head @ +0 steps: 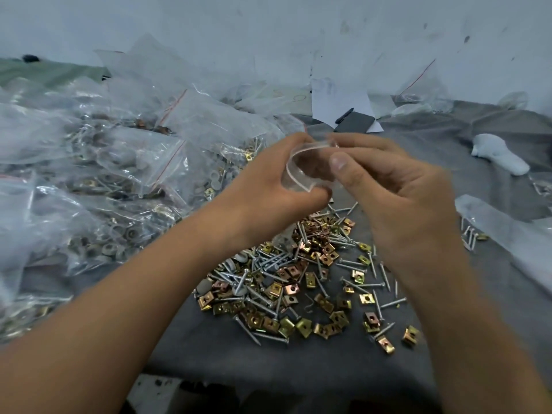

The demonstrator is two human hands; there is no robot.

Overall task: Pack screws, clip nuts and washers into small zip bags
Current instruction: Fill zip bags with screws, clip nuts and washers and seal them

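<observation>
Both forearms reach over the heap of screws [270, 282] and clip nuts [325, 252]. Above it my left hand [268, 186] and right hand [397, 186] pinch a small clear zip bag [304, 168], its mouth facing me, long axis unclear. No writing on it is legible.

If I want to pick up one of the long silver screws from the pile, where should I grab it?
Probably the shank of a screw lying apart at the loose pile's right edge, pinched from above across its width. It lies flat on the grey cloth with bare cloth on both sides, so fingers fit around it. Screws in the pile's middle are tangled with clip nuts.
</observation>
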